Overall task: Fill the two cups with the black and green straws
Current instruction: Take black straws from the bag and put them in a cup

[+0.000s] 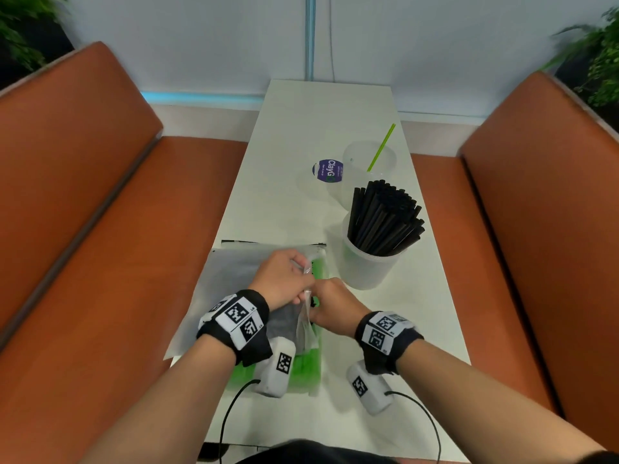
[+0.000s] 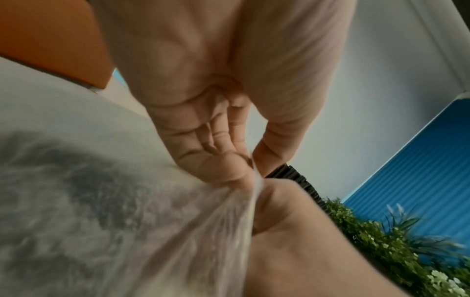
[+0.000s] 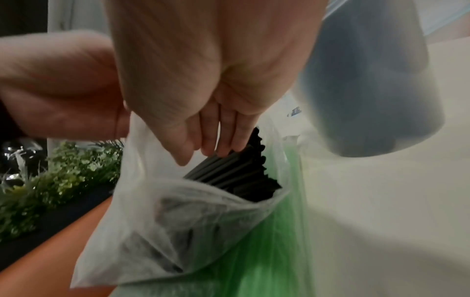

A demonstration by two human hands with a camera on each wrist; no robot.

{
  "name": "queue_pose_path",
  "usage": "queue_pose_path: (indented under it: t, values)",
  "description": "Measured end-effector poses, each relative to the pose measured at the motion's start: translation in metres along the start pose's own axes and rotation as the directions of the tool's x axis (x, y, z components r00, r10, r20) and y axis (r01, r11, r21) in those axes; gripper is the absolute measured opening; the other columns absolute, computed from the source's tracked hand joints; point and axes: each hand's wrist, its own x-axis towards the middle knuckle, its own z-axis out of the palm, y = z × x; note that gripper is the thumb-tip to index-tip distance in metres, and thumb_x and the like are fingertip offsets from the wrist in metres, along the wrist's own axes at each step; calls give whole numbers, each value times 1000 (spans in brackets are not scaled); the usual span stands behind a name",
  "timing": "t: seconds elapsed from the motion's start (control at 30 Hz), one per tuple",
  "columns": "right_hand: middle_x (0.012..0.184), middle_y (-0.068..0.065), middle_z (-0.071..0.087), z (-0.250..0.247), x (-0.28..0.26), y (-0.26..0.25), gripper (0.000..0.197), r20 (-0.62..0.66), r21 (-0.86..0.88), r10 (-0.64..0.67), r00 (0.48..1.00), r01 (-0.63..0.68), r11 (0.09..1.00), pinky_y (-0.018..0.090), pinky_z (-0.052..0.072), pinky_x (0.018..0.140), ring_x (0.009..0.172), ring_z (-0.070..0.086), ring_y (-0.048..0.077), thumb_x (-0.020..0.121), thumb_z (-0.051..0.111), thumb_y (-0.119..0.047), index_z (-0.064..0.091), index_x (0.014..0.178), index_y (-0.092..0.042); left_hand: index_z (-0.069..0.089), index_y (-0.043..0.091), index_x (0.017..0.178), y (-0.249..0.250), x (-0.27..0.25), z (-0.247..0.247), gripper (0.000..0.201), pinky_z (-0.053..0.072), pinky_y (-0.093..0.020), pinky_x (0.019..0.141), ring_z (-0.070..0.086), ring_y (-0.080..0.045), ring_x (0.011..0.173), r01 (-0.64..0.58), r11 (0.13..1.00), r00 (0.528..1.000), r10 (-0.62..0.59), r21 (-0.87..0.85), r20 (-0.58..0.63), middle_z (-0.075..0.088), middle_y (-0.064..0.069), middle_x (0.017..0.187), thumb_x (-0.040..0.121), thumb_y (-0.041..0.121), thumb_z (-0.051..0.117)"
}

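A frosted plastic bag [image 1: 231, 286] lies on the white table [image 1: 301, 122] with black straws [image 3: 229, 174] inside. My left hand [image 1: 303, 272] pinches the bag's mouth edge between thumb and fingers [image 2: 229, 170] and holds it up. My right hand [image 1: 313, 301] reaches into the opening, its straight fingers [image 3: 216, 140] touching the straw ends. A bag of green straws [image 1: 303, 366] lies under both. The near cup [image 1: 365, 269] is packed with black straws [image 1: 385, 219]. The far cup [image 1: 365, 162] holds one green straw [image 1: 382, 147].
A round purple sticker [image 1: 330, 170] lies left of the far cup. Orange bench seats [image 1: 100, 229] flank the narrow table on both sides. Green plants [image 1: 599, 61] stand behind the benches. Wrist camera cables [image 1: 231, 413] hang at the table's near edge.
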Motion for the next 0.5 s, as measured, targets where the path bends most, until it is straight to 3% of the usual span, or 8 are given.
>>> queue_pose_path:
  t: [0.07, 0.17, 0.27, 0.33, 0.4, 0.43, 0.5]
  values:
    - [65, 5, 61, 7, 6, -6, 15, 28, -56, -32, 999, 33, 998, 23, 33, 57, 53, 47, 15, 80, 58, -4, 59, 70, -15, 61, 11, 95, 2, -4, -4, 17, 50, -26, 51, 57, -14, 43, -13, 1000, 1000, 13, -18, -6, 64, -10, 63, 82, 0, 65]
    - [79, 7, 60, 12, 14, -10, 19, 153, -125, -16, 988, 35, 992, 23, 39, 61, 74, 57, 24, 80, 53, 7, 58, 83, -10, 61, 11, 99, 2, -9, -9, 20, 48, -23, 48, 57, -8, 40, -21, 999, 1000, 21, -37, 2, 64, -10, 66, 83, 0, 67]
    - [86, 2, 51, 16, 17, -11, 20, 259, -191, 62, 964, -12, 981, 30, 50, 67, 79, 56, 23, 83, 54, 4, 50, 88, -15, 60, 12, 99, 0, -12, -8, 22, 48, -21, 48, 58, -8, 40, -21, 999, 999, 23, -47, 24, 65, -9, 65, 83, 0, 68]
    - [82, -4, 45, 19, 19, -11, 20, 291, -271, 145, 946, -64, 960, 20, 45, 61, 70, 50, 15, 84, 56, 0, 45, 84, -17, 60, 14, 98, -1, -14, -7, 23, 49, -21, 50, 59, -9, 42, -23, 999, 998, 25, -43, 50, 66, -8, 65, 83, 0, 69]
    - [75, -10, 36, 18, 21, -11, 33, 317, -299, 220, 922, -123, 946, 7, 28, 48, 60, 38, 3, 82, 56, 2, 35, 72, -22, 60, 16, 98, -3, -16, -6, 23, 51, -24, 53, 59, -11, 44, -22, 999, 998, 25, -39, 65, 67, -8, 65, 84, 0, 68]
    - [73, -11, 33, 18, 22, -12, 39, 340, -319, 244, 908, -133, 938, 8, 26, 45, 59, 35, 1, 82, 56, 3, 31, 69, -25, 60, 16, 98, -4, -16, -6, 22, 52, -26, 54, 59, -12, 45, -21, 999, 998, 24, -42, 65, 67, -9, 65, 84, 1, 67]
    - [73, -9, 31, 18, 25, -15, 39, 359, -357, 279, 890, -145, 923, 8, 28, 49, 65, 44, 10, 84, 56, 3, 30, 68, -22, 59, 16, 96, -5, -15, -6, 21, 54, -29, 57, 60, -15, 47, -21, 999, 998, 23, -47, 60, 67, -9, 64, 84, 1, 67]
